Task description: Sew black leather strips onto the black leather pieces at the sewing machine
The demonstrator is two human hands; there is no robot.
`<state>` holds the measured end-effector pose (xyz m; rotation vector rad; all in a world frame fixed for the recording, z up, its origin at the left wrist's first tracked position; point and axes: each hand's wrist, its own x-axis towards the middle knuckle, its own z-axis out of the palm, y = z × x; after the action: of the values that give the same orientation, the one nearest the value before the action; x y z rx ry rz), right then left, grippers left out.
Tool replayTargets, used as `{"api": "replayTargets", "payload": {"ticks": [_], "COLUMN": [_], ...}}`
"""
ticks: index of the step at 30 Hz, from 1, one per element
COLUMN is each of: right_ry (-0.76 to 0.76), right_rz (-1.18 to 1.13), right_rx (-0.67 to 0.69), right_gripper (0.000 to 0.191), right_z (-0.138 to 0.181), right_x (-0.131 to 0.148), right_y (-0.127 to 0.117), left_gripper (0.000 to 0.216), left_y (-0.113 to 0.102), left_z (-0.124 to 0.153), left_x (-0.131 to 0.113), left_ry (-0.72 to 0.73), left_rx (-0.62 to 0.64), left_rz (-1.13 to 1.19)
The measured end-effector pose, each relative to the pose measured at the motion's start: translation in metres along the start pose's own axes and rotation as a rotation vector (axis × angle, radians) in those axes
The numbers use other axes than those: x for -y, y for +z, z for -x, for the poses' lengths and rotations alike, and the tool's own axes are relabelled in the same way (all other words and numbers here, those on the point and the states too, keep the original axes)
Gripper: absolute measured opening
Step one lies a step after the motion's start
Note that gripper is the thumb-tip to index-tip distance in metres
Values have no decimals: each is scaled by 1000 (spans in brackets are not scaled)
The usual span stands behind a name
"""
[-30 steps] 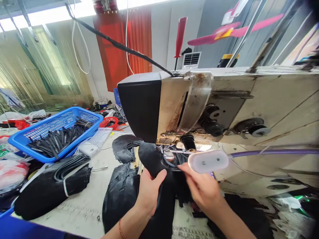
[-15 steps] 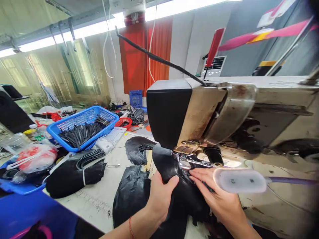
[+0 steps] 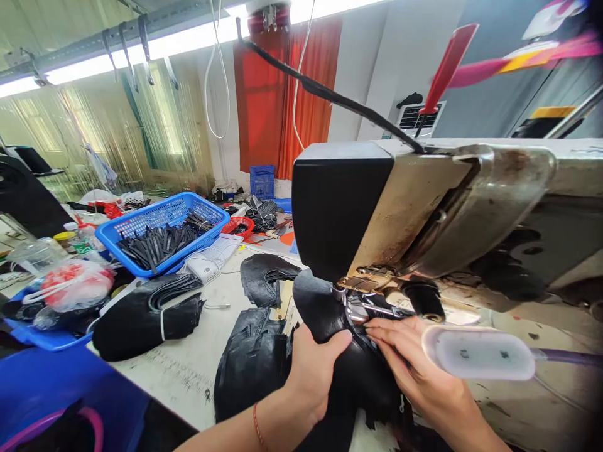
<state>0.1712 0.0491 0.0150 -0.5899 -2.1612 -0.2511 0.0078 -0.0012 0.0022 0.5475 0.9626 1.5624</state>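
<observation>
A black leather-like piece (image 3: pixel 372 376) lies under the sewing machine head (image 3: pixel 343 213), its upper flap curling up beside the metal presser foot (image 3: pixel 357 311). My left hand (image 3: pixel 313 370) is closed on the piece's left side, thumb on top and the other fingers mostly hidden beneath. Close to the presser foot, my right hand (image 3: pixel 424 361) grips the right part with straight fingers held close together; a lamp covers some of its back. Left of my hands are more black pieces (image 3: pixel 252 364), and another curved one (image 3: pixel 266 276) rests behind them.
A blue basket (image 3: pixel 162 270) holds black strips. In front of it sits a tied bundle of black pieces (image 3: pixel 146 320). A translucent oval lamp (image 3: pixel 480 353) hangs over my right hand. A red-handled screwdriver (image 3: pixel 447 69) stands on the machine. Left is a plastic bag (image 3: pixel 78 282).
The view has shifted, so the machine appears larger and farther right. Both hands keep nearly the same hold on the black piece beside the presser foot.
</observation>
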Motion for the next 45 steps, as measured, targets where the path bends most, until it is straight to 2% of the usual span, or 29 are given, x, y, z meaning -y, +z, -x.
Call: {"api": "replayTargets", "payload": {"ticks": [9,22,30,34,36,38,40,42,45], "right_ry": [98,91,93,88,91,104,176,306,610], "right_rz": [-32,-53,-47,-40,9,121,216,172,-176], "right_rx": [-2,28,27,15,8,-57,-149,-166,-3], "right_gripper": [18,18,19,17,18,16,15,11,28], "right_z": [3,-3,-3,-6,-1,9,19,24,17], "right_x": [1,5,6,8,12,20,29,35,37], "right_y": [6,6,6,6,7,8,11,13,13], "left_gripper": [54,40,42,36,33,33,33,31,34], "left_y": [2,5,7,6,6,7,7,7,8], "left_z": [-2,-9,-8,-9,-11,-12,-12,-12,-11], "left_x": [-1,-7,-8,-7,-6,-5,-5,-6,-9], "left_ry": [-24,-94,-78,-54,-30,8,34,35,15], "left_rx": [36,-2,1,-11,-27,-35,-30,-15,14], "left_rz": [110,70,72,11,-47,-79,-68,-43,-5]}}
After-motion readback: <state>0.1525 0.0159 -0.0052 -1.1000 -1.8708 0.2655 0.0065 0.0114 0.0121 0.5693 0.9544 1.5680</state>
